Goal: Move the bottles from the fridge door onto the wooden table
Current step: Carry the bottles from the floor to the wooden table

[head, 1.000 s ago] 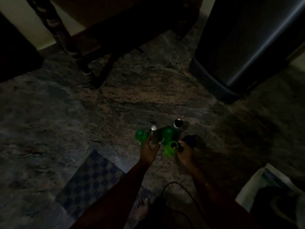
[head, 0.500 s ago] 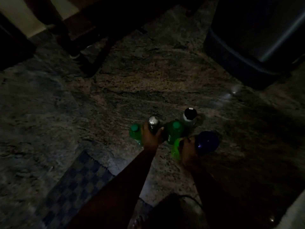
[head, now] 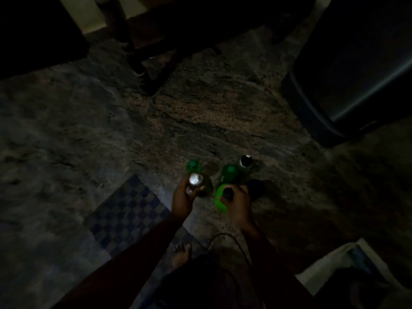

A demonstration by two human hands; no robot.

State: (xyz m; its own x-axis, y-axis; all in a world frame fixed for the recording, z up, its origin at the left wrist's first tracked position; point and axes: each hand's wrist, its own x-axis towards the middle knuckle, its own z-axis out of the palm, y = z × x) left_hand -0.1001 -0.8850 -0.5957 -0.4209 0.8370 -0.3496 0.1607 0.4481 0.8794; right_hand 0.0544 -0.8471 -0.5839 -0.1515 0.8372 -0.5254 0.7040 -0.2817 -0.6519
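Observation:
The room is dim. Several bottles stand grouped on the stone floor. My left hand (head: 184,198) grips a clear bottle with a silver cap (head: 196,179), held above the floor. My right hand (head: 237,200) grips a bright green bottle with a dark cap (head: 219,200). Left on the floor are a small green-capped bottle (head: 194,165), a larger green bottle (head: 229,172), a bottle with a black-and-white cap (head: 246,161) and a dark blue-lidded bottle (head: 256,189), partly hidden behind my right hand.
Dark wooden table legs (head: 142,63) stand at the top centre. A dark fridge (head: 356,70) fills the upper right. A checked blue mat (head: 131,210) lies lower left. My bare foot (head: 181,255) and a black cable (head: 225,238) are below my hands.
Both hands have closed on bottles and lifted them towards me out of the group. The camera view has tilted back up, showing the fridge and table legs more fully.

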